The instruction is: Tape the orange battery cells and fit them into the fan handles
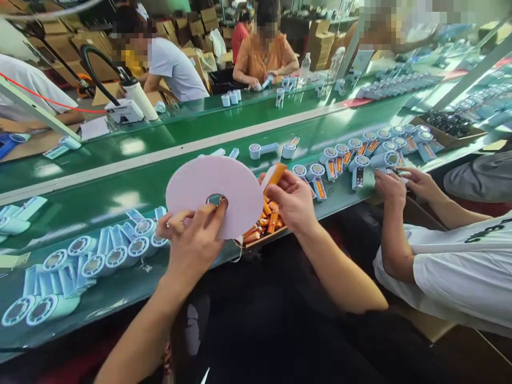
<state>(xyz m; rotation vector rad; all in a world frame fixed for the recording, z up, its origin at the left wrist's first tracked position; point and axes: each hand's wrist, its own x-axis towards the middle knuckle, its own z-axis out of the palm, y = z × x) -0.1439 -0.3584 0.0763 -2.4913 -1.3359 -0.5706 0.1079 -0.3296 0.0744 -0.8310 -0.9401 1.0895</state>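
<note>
— Your right hand (295, 201) pinches the orange piece (279, 172) between thumb and fingers, just beside the pale disc (196, 186), to its right.
— Its long axis slants up and rightward, away from the disc.
— And your left hand (196, 233)?
— Curled around the disc, fingertips at the central hole, farther from the piece than your right.

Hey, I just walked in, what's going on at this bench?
A person's left hand holds a flat pink roll at its central hole, while the right hand grips an orange piece with a white strip on it. More orange pieces lie just below. Light-blue housings stand in groups on the green bench to both sides. At the right, a co-worker's hands are at another housing.
</note>
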